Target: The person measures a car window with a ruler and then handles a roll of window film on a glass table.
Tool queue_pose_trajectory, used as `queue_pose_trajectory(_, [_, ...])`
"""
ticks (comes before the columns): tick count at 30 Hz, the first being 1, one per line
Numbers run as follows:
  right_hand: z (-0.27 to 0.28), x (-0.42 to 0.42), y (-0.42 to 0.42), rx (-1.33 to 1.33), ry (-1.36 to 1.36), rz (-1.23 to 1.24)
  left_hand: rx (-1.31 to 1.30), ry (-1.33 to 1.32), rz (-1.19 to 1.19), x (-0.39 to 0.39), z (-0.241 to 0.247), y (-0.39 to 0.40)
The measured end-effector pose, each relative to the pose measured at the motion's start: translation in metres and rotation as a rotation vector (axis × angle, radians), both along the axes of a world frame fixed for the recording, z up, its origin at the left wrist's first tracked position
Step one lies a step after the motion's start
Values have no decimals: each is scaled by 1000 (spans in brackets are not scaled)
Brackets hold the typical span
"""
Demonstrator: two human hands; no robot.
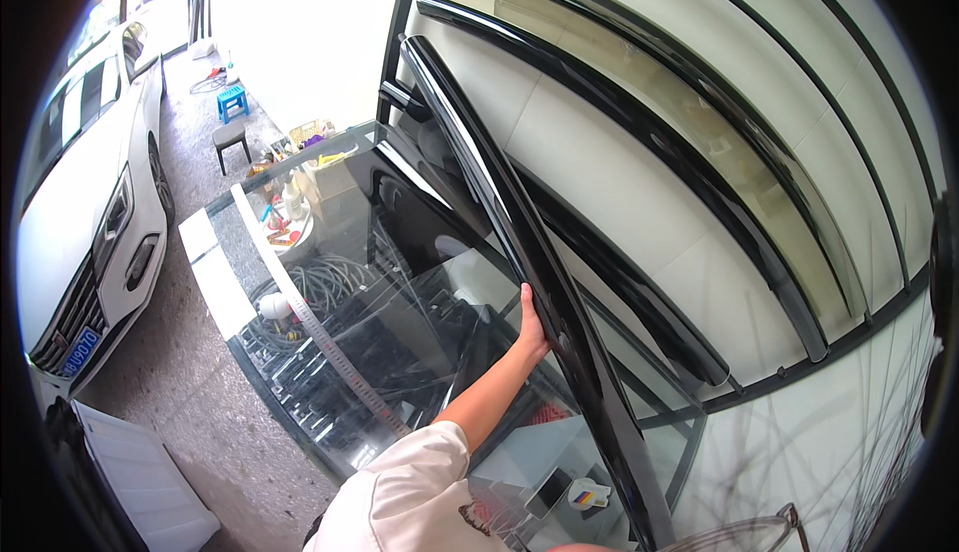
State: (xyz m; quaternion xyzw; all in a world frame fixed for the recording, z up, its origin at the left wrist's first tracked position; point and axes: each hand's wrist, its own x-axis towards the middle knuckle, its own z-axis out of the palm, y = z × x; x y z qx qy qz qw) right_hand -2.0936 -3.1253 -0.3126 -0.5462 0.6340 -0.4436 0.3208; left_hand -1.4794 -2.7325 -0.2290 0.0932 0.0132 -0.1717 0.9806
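My left hand (533, 327) grips the near side of a long, glossy black roll (517, 241), which looks like film; most of the fingers are hidden behind it. The roll slants from the upper middle to the bottom edge, over a glass-topped table (419, 305). A long metal ruler (333, 350) with a pale strip lies along the glass to the left. Near the roll's lower end are a dark phone (549, 490) and a small white item with coloured stripes (590, 493). My right hand is out of view; only a sliver of skin shows at the bottom edge.
More long rolls (644, 132) rest on a black wall rack (757, 395) to the right. Coiled cables (318, 282) show through the glass. A white car (97, 192), a grey stool (229, 135), a blue stool (233, 102) and a pale bin (138, 477) stand on the left.
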Motion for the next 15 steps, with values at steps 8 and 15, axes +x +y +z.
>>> queue_pose_trajectory(8, [19, 32, -36, -7, 140, -35, 3, -11, -5, 49, 8, -7])
queue_pose_trajectory(15, [32, 62, -63, -3, 235, -50, 14, 10, 8, 66, 8, -5])
